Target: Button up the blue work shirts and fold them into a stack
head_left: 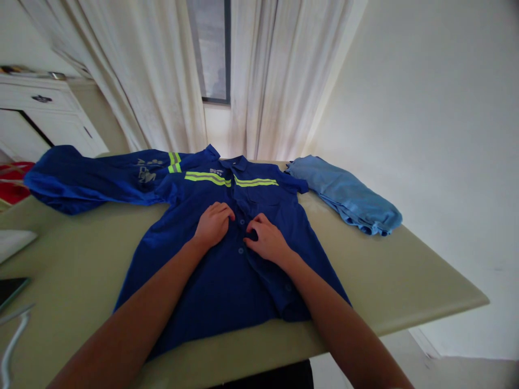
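A dark blue short-sleeved work shirt [194,292] lies front up, its collar away from me, with yellow-and-grey reflective bands across the chest. My left hand [214,222] is closed at the front opening, fingertips pinching the cloth beside a button [242,222]. Just right of that button, my right hand [267,239] has its thumb and forefinger curled on the opposite front edge. Another button [241,250] shows below, between the two sides. Lower down, the right front panel folds back a little. Fingers hide part of the cloth they hold.
Another blue garment [109,178] with reflective bands and printed lettering lies at the left. A folded light blue garment [344,192] rests at the right of the pale table [389,286]. A dark flat device [11,290] and white cord [14,340] sit at the left edge.
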{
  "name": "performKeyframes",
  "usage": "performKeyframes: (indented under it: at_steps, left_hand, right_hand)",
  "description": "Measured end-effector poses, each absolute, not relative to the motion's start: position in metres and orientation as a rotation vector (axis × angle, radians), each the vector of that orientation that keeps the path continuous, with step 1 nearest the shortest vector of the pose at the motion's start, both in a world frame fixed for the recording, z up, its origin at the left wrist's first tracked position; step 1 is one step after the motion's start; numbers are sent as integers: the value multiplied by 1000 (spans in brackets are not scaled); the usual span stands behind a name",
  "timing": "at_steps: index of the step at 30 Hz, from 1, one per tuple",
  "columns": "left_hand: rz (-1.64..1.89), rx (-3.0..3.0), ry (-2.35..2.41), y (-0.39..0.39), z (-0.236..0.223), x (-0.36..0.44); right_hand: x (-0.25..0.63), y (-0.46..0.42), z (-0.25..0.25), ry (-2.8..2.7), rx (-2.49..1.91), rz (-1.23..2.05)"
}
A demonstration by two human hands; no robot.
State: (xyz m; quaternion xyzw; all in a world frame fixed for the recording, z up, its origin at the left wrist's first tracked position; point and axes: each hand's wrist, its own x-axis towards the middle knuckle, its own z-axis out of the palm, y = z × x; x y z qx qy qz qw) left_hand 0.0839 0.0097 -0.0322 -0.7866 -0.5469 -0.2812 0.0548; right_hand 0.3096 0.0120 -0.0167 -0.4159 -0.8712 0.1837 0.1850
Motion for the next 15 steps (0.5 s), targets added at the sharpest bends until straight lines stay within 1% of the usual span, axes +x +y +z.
performKeyframes:
  at_steps: [2, 5, 7, 10, 12, 15]
  left_hand:
    - [-736, -2501, -1605, -2, -31, 91]
    - [-581, -2495, -1696, -28, -35, 106]
    - [-579, -2473, -1714, -50, -38, 113]
    - [-676, -2519, -1683, -77, -39, 115]
    - [-721, -2611, -1662, -84, -35, 111]
    - [-696, -2780, -1585, -83, -28, 105]
  right_hand:
    - [313, 17, -9, -2444, -1150, 497]
    - [320, 24, 2, -2423, -1132, 541]
    - [326, 25, 7, -2485, -1079, 692]
    - [332, 22, 12, -2664, -927, 966]
    - [332, 19, 13, -2755, -892, 1052]
    - [331, 16, 19, -2780, -807, 1130]
